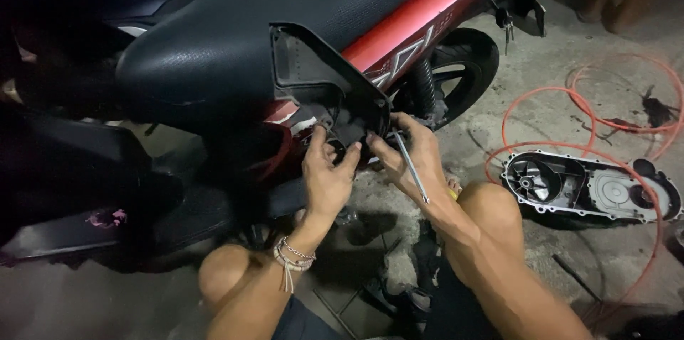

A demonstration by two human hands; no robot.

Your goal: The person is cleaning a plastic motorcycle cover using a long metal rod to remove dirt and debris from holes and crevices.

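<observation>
Between both hands point(370, 162), black side panel point(335, 91) hangs off the scooter point(235, 19).

1. I'm squatting on a rough, stained concrete floor point(570, 48), the ground of a small motorbike repair spot.
2. A red and black scooter point(285, 48) stands before me with a side panel point(335, 84) hanging loose.
3. A removed metal engine cover point(591, 187) lies on the floor to my right.
4. An orange air hose point(605, 105) loops across the concrete around it.
5. A long screwdriver point(412, 169) rests in my right hand point(413, 155).
</observation>
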